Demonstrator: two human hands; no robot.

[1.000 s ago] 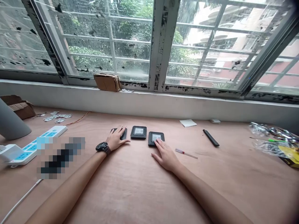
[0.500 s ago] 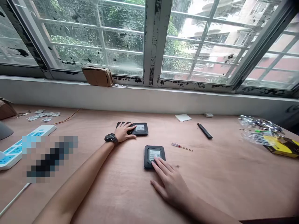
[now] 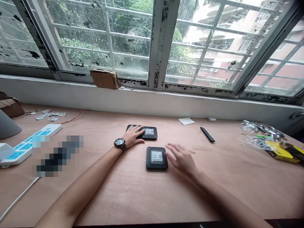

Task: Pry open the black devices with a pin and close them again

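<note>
A black squarish case with a white printed label faces up on the table in front of me. My right hand, slightly blurred, is just to its right with fingers stretched out; whether the fingertips touch its edge I cannot tell. Farther back, my left hand, with a black watch on the wrist, rests with spread fingers over two dark flat pieces side by side. Of these, the right piece bears a similar label, and the left piece is mostly covered. A thin screwdriver shaft shows beyond my right hand; its handle is hidden.
At the left lie a white power strip, a pixelated dark object and small white pieces. A black bar, white paper, plastic bags and a yellow-black box are to the right. Windows stand behind.
My right hand has lifted off the near case and moved right and away from me, covering the screwdriver handle. My left hand stays on the far pieces. The view has shifted slightly.
</note>
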